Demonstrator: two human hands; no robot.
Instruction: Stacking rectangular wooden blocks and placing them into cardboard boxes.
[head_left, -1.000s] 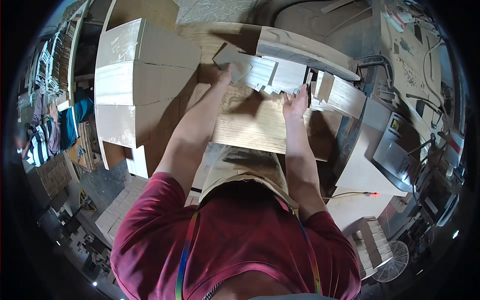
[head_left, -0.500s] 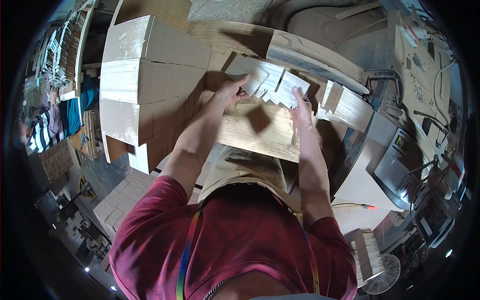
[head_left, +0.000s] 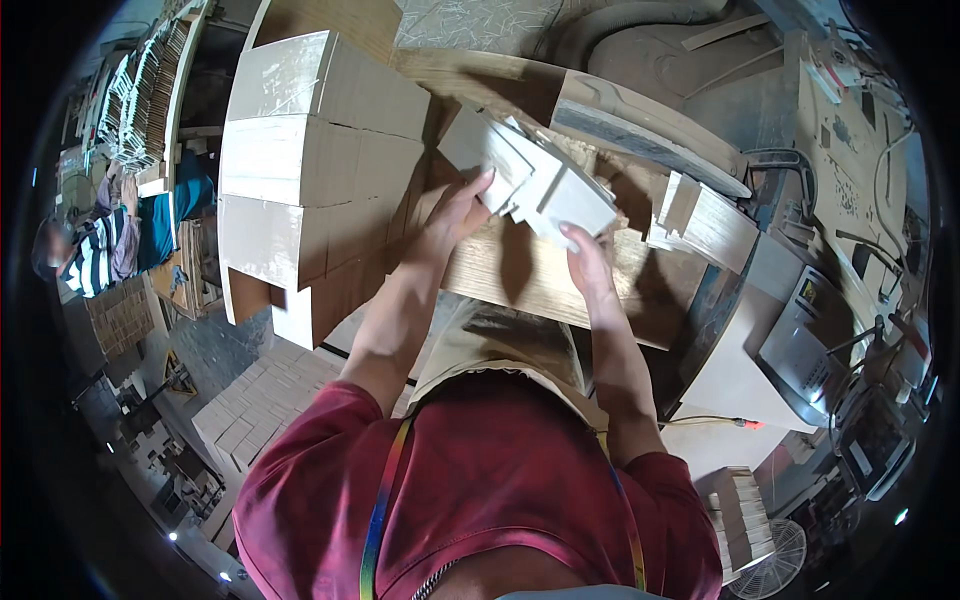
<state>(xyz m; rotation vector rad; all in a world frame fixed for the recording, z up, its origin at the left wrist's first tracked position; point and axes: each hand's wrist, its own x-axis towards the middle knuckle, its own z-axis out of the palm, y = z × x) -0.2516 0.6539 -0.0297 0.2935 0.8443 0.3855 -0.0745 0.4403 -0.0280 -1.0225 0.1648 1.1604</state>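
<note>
Between my hands is a loose bundle of flat, pale wooden pieces (head_left: 572,198), tilted above the wooden board in front of my lap. My left hand (head_left: 460,210) grips the near left edge of the bundle, thumb on top. At the near right edge, my right hand (head_left: 590,262) holds it, its thumb lying on the top face. The pieces overlap unevenly and some corners stick out. Under them the wooden board (head_left: 490,270) carries their dark shadow. The fingers beneath the bundle are mostly hidden.
Tall stacked wooden blocks (head_left: 265,160) stand at my left. More pale pieces (head_left: 705,220) lie to the right, beside a thick curved wooden rail (head_left: 650,130). A clamp (head_left: 800,165) and a grey control box (head_left: 805,335) are farther right. A co-worker (head_left: 110,240) is at far left.
The bundle has tipped and turned, its right end coming nearer to me and its pieces shifting against each other. My right hand has moved slightly nearer and left; the whole view has shifted a little.
</note>
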